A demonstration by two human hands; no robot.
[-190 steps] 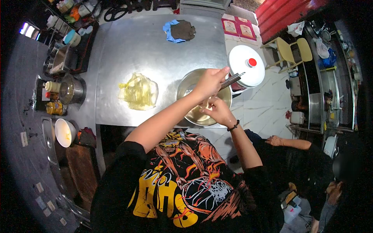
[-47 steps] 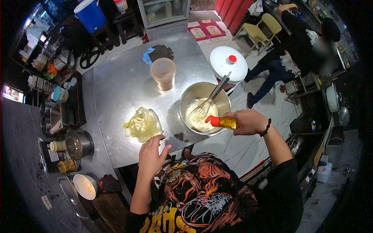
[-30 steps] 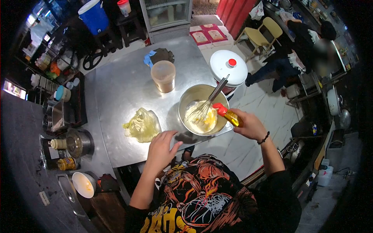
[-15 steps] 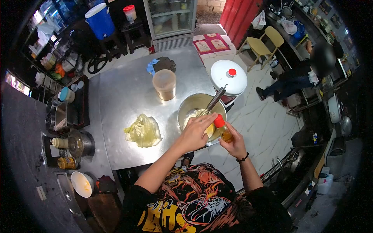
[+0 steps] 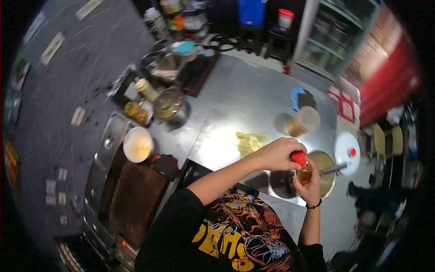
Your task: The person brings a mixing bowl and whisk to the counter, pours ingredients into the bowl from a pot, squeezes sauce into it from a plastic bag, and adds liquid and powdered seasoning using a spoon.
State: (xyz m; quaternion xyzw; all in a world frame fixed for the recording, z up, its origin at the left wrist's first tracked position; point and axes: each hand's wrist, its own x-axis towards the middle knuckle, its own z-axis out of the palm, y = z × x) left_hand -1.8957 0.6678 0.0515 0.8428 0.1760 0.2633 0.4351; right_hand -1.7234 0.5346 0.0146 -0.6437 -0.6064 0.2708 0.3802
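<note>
My left hand (image 5: 285, 153) is closed on the red cap (image 5: 298, 157) of a small clear bottle (image 5: 304, 176) with amber liquid. My right hand (image 5: 311, 187) wraps round the bottle's body from below. Whether the cap is still seated on the neck, I cannot tell. Just right of my hands is a metal mixing bowl (image 5: 322, 159), partly hidden by them. A whisk (image 5: 333, 169) leans in it, handle over the rim. Beyond my left hand a crumpled yellowish plastic bag (image 5: 248, 143) lies on the steel table (image 5: 253, 93).
A lidded plastic tub (image 5: 306, 121) stands behind the bowl, near a blue and dark cloth (image 5: 302, 99). A white lidded bucket (image 5: 347, 154) is at the right. To the left are a pot (image 5: 171, 108), a white bowl (image 5: 138, 145) and a griddle (image 5: 136, 195).
My view has swung left, so the table appears further right. My left hand has moved from beside the bottle onto its red cap. My right hand still holds the bottle.
</note>
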